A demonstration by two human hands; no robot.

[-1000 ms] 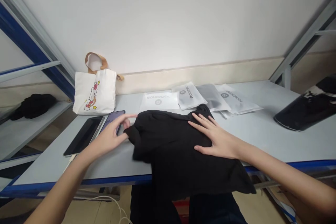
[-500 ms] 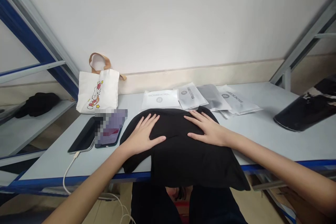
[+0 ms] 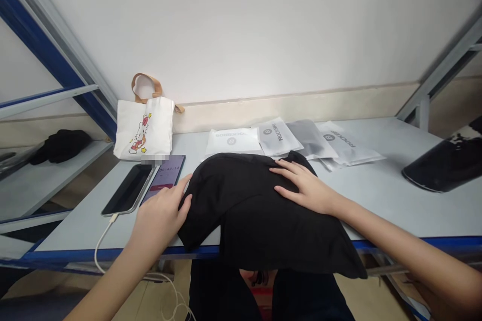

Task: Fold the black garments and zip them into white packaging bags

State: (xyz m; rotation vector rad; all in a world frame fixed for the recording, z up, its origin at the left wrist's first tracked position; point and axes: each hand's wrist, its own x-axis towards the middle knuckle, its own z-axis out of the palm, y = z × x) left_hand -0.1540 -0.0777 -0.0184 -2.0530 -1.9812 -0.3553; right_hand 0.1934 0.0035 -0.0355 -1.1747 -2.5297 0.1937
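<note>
A black cloth garment (image 3: 256, 210), probably a T-shirt, lies bunched on the table and hangs over its front edge. My right hand (image 3: 305, 185) rests flat on top of it near the far side, fingers spread. My left hand (image 3: 161, 218) presses against the garment's left edge, fingers curved along the fold, and grips nothing that I can see. A purple-screened phone (image 3: 163, 178) lies just beyond my left fingertips.
A charging black smartphone (image 3: 130, 189) lies left of the purple phone. A canvas tote (image 3: 145, 130) with a cartoon cat print stands behind them. Several white and grey printed packaging bags (image 3: 278, 138) lie along the back. A dark glossy object (image 3: 444, 163) sits at the right edge.
My left hand has slid off the top of the garment to its left edge. The garment's left side has been pushed inward. My right hand has barely moved.
</note>
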